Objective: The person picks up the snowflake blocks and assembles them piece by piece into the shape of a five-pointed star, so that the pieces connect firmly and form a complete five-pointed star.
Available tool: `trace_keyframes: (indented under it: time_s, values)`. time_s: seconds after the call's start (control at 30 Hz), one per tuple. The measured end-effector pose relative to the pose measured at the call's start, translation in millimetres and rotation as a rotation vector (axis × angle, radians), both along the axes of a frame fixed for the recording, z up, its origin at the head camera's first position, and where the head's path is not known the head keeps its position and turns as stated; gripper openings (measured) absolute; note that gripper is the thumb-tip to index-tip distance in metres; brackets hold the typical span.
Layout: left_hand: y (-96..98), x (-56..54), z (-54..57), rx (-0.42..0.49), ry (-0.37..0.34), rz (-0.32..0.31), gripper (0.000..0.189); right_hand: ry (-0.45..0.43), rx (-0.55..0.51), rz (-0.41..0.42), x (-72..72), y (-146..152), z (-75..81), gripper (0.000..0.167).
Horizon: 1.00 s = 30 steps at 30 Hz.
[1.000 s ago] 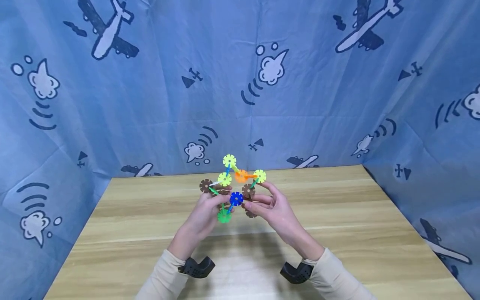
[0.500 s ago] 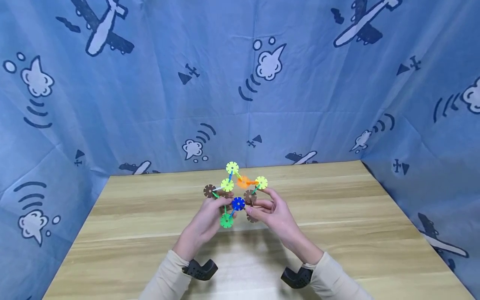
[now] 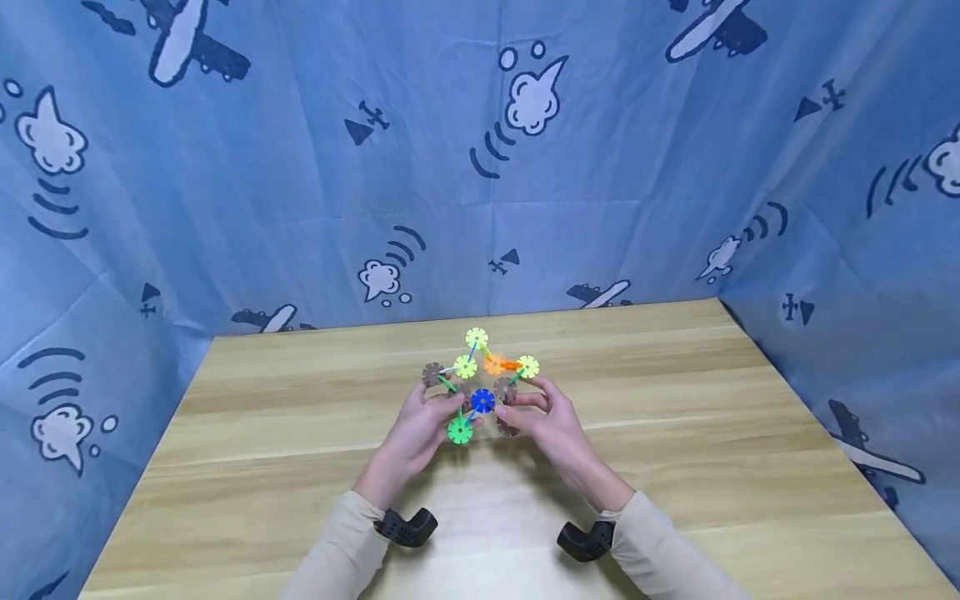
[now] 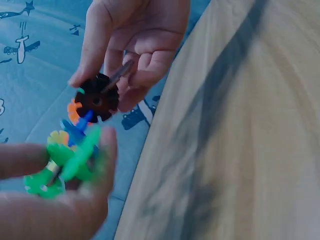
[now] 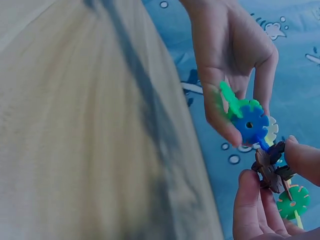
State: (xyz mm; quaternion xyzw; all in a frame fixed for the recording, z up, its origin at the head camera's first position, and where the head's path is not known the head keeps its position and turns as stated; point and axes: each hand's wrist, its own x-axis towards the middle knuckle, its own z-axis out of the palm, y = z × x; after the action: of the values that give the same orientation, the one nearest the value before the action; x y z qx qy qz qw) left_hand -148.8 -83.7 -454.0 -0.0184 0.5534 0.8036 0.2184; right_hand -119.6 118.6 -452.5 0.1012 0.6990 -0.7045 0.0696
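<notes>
Notched plastic discs, slotted together edge to edge into an openwork loop, are held between both hands above the table. My left hand [image 3: 422, 427] pinches the loop's left side near a green disc [image 3: 460, 430] and a brown disc [image 3: 432, 374]. On the other side my right hand [image 3: 553, 427] grips brown discs [image 5: 268, 170] between thumb and fingers. A blue disc [image 3: 483, 401] sits between the two hands. Farther out are yellow discs [image 3: 466, 367] and an orange disc [image 3: 494, 364]. Fingers partly hide some brown discs; the left wrist view is blurred around the green pieces.
The wood-grain table [image 3: 262, 450] stretches out below the hands. A blue curtain [image 3: 435, 167] printed with planes and clouds hangs behind it and along both sides. Black wrist mounts [image 3: 407, 528] sit at the sleeve cuffs.
The head view has tilted down, so curtain and table edge appear higher. Both hands and the disc loop have shifted slightly right and nearer the body against the table. The grips look the same.
</notes>
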Motion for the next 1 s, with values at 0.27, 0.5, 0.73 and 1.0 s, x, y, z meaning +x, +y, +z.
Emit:
trace_keyframes:
  time_s: [0.27,0.5,0.73,1.0]
  values:
    - [1.9,-2.2,-12.2,-0.384,-0.040,0.137,0.089,-0.034,0.022,0.000,-4.1,2,-19.8,0.069]
    - [3.7,-11.0,-28.0,-0.470,0.026,0.105,0.064,-0.071,0.089,0.005,-4.5,3,-32.4,0.051]
    - [1.0,-12.4,-32.8,-0.663,0.147,0.060,0.042,-0.063,0.209,0.004,-0.8,3,-35.6,0.051]
    - [-5.8,-11.8,-30.8,-0.946,0.338,0.008,0.054,-0.011,0.430,0.022,0.8,3,-32.2,0.047]
